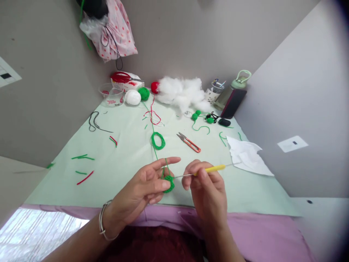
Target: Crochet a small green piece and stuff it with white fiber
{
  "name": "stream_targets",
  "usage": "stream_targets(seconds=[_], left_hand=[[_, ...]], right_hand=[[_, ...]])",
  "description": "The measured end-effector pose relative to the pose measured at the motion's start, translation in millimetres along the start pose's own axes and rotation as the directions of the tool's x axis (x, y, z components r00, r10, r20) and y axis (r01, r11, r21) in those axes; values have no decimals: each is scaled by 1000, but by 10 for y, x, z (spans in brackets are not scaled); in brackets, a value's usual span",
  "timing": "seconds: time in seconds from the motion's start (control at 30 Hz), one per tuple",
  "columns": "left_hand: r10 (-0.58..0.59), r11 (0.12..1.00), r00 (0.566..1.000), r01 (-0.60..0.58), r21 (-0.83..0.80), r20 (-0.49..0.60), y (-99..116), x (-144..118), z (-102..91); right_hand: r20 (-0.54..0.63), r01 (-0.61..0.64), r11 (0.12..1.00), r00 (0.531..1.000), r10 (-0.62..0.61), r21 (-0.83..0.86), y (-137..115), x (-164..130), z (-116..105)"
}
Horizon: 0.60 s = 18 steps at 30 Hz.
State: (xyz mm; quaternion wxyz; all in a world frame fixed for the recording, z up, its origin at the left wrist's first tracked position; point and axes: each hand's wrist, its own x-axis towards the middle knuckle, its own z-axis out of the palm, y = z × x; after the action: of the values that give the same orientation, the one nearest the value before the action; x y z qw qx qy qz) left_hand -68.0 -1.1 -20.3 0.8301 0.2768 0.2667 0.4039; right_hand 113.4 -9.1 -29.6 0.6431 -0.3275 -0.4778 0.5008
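Observation:
Between the thumb and fingers of my left hand (pixel 144 183) is a small green crochet piece (pixel 169 185). Green yarn loops over its outstretched index finger and runs back across the table past a loose green yarn coil (pixel 158 141). My right hand (pixel 208 189) grips a crochet hook (pixel 215 169) by its yellow handle. The hook's thin metal shaft points left, its tip at the edge of the crochet piece. Whether the tip is inside a stitch is too small to tell. Beyond the hands lie orange thread snips (pixel 190 142), blades apart.
At the back stand a plastic tub (pixel 111 95), a white yarn ball (pixel 133 97), a green yarn ball (pixel 144 94), white stuffing (pixel 181 91), a pen cup (pixel 215 91), a bottle (pixel 229 91) and a phone (pixel 233 103). Crumpled white paper (pixel 248 156) lies right; yarn scraps (pixel 85 177) lie left.

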Motion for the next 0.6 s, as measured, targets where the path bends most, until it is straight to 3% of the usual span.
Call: stream_targets(seconds=[0.07,0.13,0.2,0.33,0.43,0.5,0.53,0.6], left_hand=[[22,1000,1000,-22,16,7,-15,-5,-3],[85,994,996,-82,76,-37,-53,-7,10],[166,974,982,-149,170,-87,-97,-7,29],[262,926,953,-204,317,-153,-159,-4,46],[297,928,929,-226,297,-220,-169,8,50],[245,960,939,-200,195,-241,-151,22,55],[185,979,954,-160,123,-235,-134,29,56],[69,997,976,-72,-6,-207,-92,41,55]], right_hand=[[21,-82,994,997,81,70,-7,26,5],[41,-66,997,997,65,37,0,10,31],[52,42,993,998,-36,-111,17,-31,69],[62,223,899,974,-216,-377,55,-113,124],[169,368,719,927,-336,-589,101,-157,116],[291,494,523,858,-423,-695,127,-174,97],[315,523,475,836,-450,-708,130,-175,88],[246,484,551,858,-451,-680,111,-156,80]])
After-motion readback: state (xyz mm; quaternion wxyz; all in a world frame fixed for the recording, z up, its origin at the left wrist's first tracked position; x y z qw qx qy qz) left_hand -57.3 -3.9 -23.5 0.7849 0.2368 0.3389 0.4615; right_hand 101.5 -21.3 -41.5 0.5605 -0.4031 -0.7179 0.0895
